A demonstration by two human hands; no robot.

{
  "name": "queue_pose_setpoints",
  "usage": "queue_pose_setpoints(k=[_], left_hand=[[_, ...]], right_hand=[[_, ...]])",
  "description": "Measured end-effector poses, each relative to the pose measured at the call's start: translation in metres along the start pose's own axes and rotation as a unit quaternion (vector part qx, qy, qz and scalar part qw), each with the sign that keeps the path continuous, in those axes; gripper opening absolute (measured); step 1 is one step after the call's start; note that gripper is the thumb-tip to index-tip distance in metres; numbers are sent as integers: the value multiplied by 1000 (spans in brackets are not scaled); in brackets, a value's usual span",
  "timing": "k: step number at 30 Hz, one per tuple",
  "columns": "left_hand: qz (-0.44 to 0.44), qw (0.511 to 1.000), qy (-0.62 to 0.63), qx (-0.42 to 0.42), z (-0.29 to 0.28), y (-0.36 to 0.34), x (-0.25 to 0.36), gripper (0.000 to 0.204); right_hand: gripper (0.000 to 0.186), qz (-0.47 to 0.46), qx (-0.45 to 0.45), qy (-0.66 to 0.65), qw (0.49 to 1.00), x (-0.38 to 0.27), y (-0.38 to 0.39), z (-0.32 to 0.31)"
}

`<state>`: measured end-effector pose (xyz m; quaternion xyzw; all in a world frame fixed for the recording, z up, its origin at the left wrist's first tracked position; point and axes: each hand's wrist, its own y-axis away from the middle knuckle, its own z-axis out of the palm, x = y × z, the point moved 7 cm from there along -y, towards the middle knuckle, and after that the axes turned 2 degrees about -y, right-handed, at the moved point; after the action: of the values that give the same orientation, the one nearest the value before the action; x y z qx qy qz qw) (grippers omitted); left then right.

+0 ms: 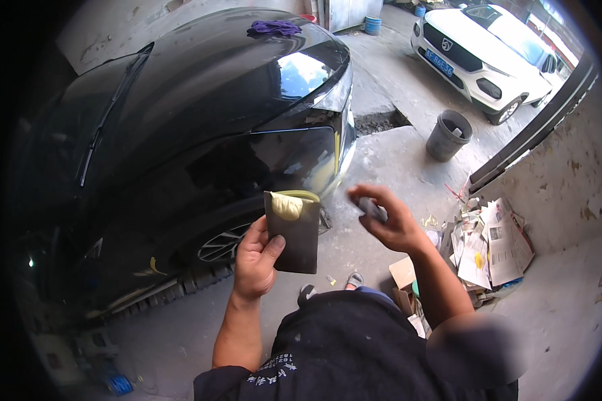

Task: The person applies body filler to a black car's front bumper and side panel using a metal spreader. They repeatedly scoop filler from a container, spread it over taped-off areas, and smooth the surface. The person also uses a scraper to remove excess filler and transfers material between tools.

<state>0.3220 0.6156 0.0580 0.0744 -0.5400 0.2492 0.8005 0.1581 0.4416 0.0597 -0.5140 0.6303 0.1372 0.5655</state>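
– What is the ground like?
– A grey, scuffed concrete floor (381,157) runs through the middle of the frame, with a mottled pale wall (568,207) on the right.
– And the biggest thing on it?
– A black car (187,73), filling the upper left, yellowish patches on its front corner. A white car (475,53) stands upper right.
– Anything lower?
– Heaped newspapers (491,250), right of centre, by the wall.
– Containers?
– A dark bucket (440,148) right of upper centre, something small and pale inside; farther up, a blue bucket (373,27), contents too small to tell.
– The hands?
– The left hand (255,264), mid-frame, grips a dark flat board (295,250), thumb across its face. Right of it, the blurred right hand (396,220) has its fingers curled around a small grey piece (373,210).
– And the smallest?
– A pale yellow smear of paste (289,208) at the board's top edge, frame centre.
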Motion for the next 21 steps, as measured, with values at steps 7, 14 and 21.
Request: queue_pose_setpoints(k=[7,14,21], left_hand=[[-15,998,23,57,30,0,-15,61],[12,993,-88,84,49,0,-21,69],[-2,996,-59,64,51,4,-37,74]], right_hand=[[76,164,222,-197,941,-6,21,26],[95,151,204,-13,967,-40,20,39],[88,229,205,-124,944,-13,32,35]])
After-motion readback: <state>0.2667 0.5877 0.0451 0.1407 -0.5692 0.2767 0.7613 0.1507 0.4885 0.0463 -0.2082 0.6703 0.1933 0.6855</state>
